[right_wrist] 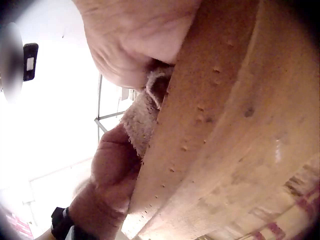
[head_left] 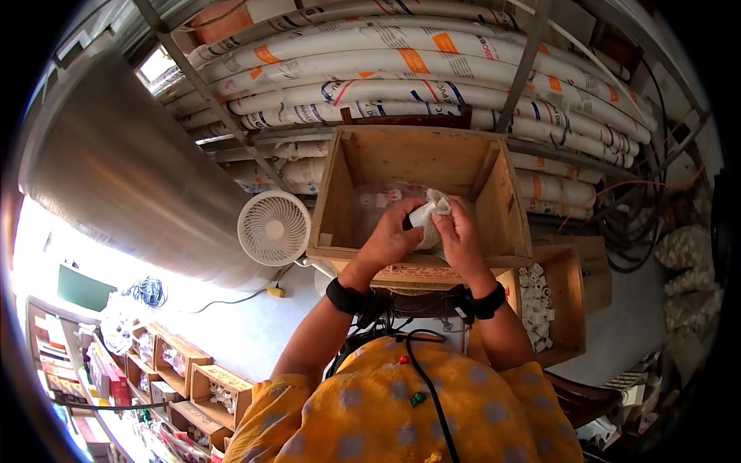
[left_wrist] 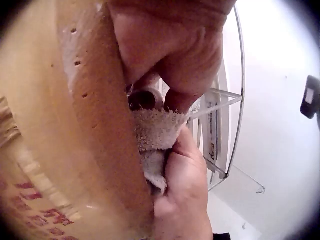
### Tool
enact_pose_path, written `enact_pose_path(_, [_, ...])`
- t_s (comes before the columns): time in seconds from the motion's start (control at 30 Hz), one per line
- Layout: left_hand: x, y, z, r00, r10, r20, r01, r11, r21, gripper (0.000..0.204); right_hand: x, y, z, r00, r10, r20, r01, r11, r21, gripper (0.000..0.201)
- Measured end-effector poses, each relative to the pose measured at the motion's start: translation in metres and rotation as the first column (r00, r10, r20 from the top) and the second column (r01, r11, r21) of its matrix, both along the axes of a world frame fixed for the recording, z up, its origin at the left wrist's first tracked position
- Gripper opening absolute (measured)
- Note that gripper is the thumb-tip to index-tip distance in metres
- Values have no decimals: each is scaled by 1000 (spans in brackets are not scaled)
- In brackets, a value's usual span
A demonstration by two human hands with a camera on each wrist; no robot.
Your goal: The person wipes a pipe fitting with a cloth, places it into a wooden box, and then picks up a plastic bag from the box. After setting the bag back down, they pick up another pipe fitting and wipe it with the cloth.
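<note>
Over the front part of a wooden box [head_left: 421, 143], both hands work close together on a rough, pale cloth [head_left: 437, 205]. My left hand [head_left: 392, 233] grips a small white tubular piece [head_left: 417, 217], probably a pipe fitting, with thumb and fingers. Its round hollow end [left_wrist: 145, 99] shows beside the cloth in the left wrist view. My right hand [head_left: 461, 236] pinches the cloth against that piece, thumb on top. Part of the piece is hidden by the cloth and fingers. Inside the box, a clear plastic bag [head_left: 370, 202] with white pieces lies left of the hands.
A small white fan [head_left: 274, 227] stands left of the box. To the right, a lower wooden box [head_left: 567, 309] holds many white fittings [head_left: 534, 301]. Long wrapped pipes [head_left: 370, 58] lie on a metal rack behind. More small wooden boxes [head_left: 220, 378] stand at lower left.
</note>
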State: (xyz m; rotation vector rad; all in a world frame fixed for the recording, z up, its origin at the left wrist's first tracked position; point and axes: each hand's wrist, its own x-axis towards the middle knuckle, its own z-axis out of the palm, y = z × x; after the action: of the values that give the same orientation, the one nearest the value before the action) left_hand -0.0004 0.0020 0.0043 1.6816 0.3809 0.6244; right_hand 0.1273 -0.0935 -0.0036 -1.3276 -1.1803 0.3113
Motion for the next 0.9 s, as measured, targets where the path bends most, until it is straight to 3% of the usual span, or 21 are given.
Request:
enact_pose_path(0.17, [1, 2, 1, 997, -65, -37, 58, 986, -154, 41, 1, 1, -4, 995, -7, -99, 11, 999, 42, 23])
enact_pose_path(0.37, [2, -2, -11, 989, 144, 23, -146, 962, 229, 42, 0, -1, 5, 998, 6, 64, -3, 999, -49, 26])
enact_pose_path(0.6, [2, 0, -1, 995, -61, 78, 76, 975, -208, 35, 4, -2, 0, 997, 11, -73, -18, 995, -97, 29])
enact_pose_path(0.7, [2, 4, -1, 993, -119, -5, 116, 979, -167, 39, 0, -2, 2, 964, 121, -236, -126, 992, -6, 29])
enact_pose_path(0.73, [0, 3, 7, 992, -109, -55, 101, 985, -141, 40, -3, -5, 7, 955, 97, -280, -120, 991, -67, 27])
enact_pose_path(0.83, [1, 3, 2, 996, -92, 11, 93, 991, -97, 42, 0, -1, 5, 992, 54, -118, -60, 997, -51, 26])
enact_pose_path(0.9, [0, 1, 2, 997, -70, 6, 71, 992, -108, 44, -1, 0, 6, 988, 68, -139, -77, 995, -62, 26])
